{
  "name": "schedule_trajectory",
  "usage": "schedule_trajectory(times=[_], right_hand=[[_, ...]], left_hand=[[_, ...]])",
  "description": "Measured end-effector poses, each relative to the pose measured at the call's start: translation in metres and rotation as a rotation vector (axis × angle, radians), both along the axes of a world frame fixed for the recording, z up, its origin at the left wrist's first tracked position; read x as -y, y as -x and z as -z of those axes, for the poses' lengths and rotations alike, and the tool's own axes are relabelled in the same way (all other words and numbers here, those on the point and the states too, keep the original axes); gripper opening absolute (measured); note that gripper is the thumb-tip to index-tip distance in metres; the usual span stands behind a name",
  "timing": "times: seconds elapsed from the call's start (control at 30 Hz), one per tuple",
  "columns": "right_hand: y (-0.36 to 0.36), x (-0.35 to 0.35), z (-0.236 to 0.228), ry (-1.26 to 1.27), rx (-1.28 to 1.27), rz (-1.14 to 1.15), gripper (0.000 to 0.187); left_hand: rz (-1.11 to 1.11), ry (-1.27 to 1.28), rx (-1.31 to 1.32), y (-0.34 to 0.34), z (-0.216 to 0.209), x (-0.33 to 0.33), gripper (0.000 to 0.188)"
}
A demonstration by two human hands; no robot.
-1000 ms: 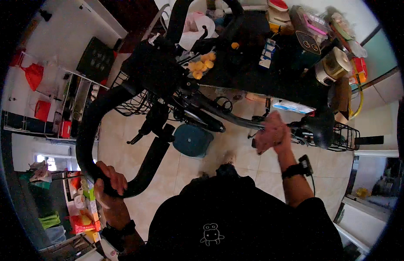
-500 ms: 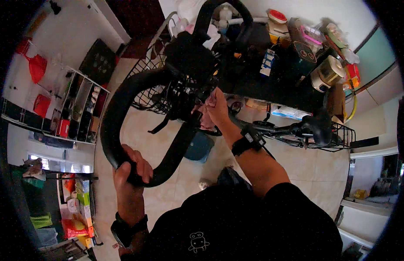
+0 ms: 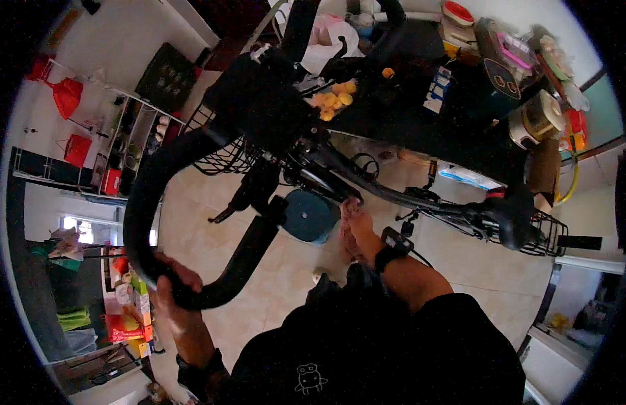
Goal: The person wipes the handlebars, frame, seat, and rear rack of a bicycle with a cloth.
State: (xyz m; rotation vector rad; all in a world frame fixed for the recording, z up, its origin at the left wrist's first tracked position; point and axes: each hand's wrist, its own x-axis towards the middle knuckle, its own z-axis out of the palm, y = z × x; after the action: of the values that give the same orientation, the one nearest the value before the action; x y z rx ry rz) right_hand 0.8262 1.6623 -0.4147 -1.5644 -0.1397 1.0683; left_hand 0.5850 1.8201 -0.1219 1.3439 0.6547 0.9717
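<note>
A bicycle stands in front of me, its thick black looped handlebar (image 3: 140, 216) tilted to the left. My left hand (image 3: 177, 289) is wrapped round the near left bend of that handlebar. Lower and to the right, my right hand (image 3: 364, 233) is closed on a crumpled pink cloth (image 3: 349, 236). The cloth is close to the lower front part of the bicycle's dark frame (image 3: 387, 194); whether they touch, I cannot tell. A brake lever (image 3: 224, 214) sticks out inside the handlebar loop. The wire front basket (image 3: 225, 158) is partly hidden behind the handlebar.
A blue-grey stool-like thing (image 3: 307, 214) is on the tiled floor beneath the bicycle. Behind stands a black table (image 3: 401, 135) with yellow fruit (image 3: 334, 101), a clear-topped appliance (image 3: 539, 118) and boxes. A shelf rack (image 3: 127, 145) is at the left; the bicycle's saddle (image 3: 515, 219) is at the right.
My right hand and the cloth have moved down and away from the handlebar's centre. The handlebar and my left hand have shifted left and slightly down. Yellow fruit has come into view.
</note>
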Motion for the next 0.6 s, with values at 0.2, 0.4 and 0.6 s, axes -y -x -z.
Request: schedule_trajectory(times=[0.2,0.4,0.6], right_hand=[[-0.042,-0.1,0.169,0.014,1.171,0.11,0.032],[-0.01,-0.173,0.186,0.188,1.316,-0.132,0.038],[-0.009,-0.19,0.168,0.522,0.863,-0.194,0.042]], left_hand=[[0.072,0.002,0.036,0.011,-0.001,0.004,0.048],[-0.016,-0.146,-0.067,0.015,0.005,0.013,0.046],[-0.006,-0.029,-0.068,0.019,0.002,0.009,0.058]])
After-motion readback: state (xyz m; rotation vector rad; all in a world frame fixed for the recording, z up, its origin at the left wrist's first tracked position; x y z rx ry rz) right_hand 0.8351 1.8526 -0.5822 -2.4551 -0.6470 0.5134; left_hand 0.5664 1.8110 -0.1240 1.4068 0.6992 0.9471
